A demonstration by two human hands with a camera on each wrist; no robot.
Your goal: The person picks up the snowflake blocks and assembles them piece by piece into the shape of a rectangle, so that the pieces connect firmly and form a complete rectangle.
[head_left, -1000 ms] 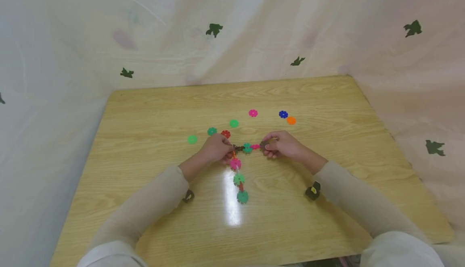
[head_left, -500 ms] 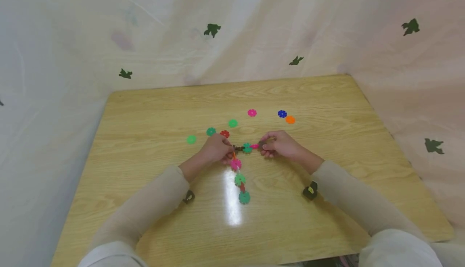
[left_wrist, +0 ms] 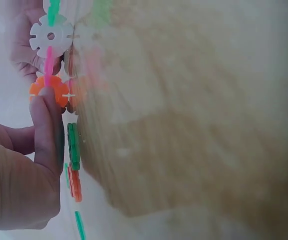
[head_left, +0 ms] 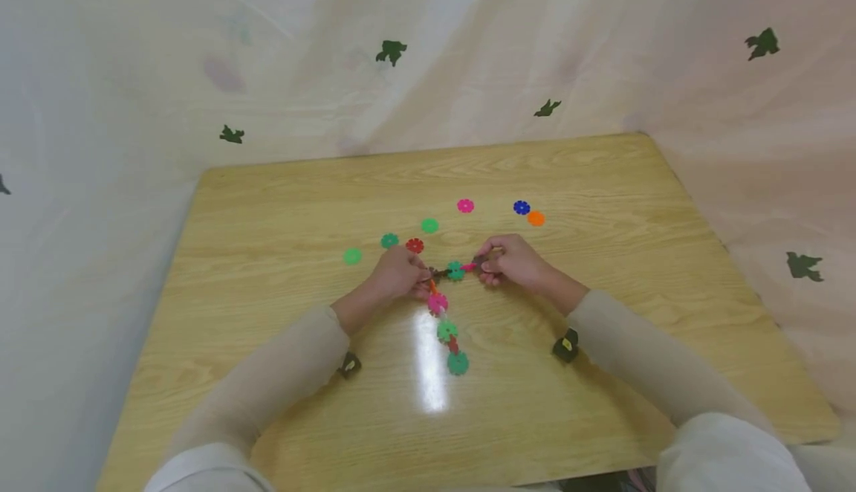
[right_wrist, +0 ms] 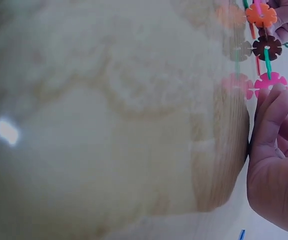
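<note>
At the near middle of the wood-grain tabletop (head_left: pixel 281 202): bent chain of slotted plastic discs (head_left: pixel 447 331), tail toward the person, ending in a dark green disc (head_left: pixel 458 363). Neighbouring pieces set at right angles, alternately flat and edge-on. Beyond the tail, at the bend, left hand (head_left: pixel 397 273), thumb and fingers closed in a pinch; exact disc under the fingertips partly hidden. Level with it, right hand (head_left: pixel 515 261) pinches a brown end disc (head_left: pixel 478 262).

Left wrist view shows a white disc (left_wrist: pixel 43 36) face-on, round centre hole; only a sliver overhead. Right wrist view gives a dark brown disc (right_wrist: pixel 259 48) full face, edge-on from above.

Farther: loose discs, red (head_left: pixel 414 245), pink (head_left: pixel 465 206), blue (head_left: pixel 521 207) among them. Behind all, pale cloth (head_left: pixel 301 53) with green bird shapes (head_left: pixel 391 52).
</note>
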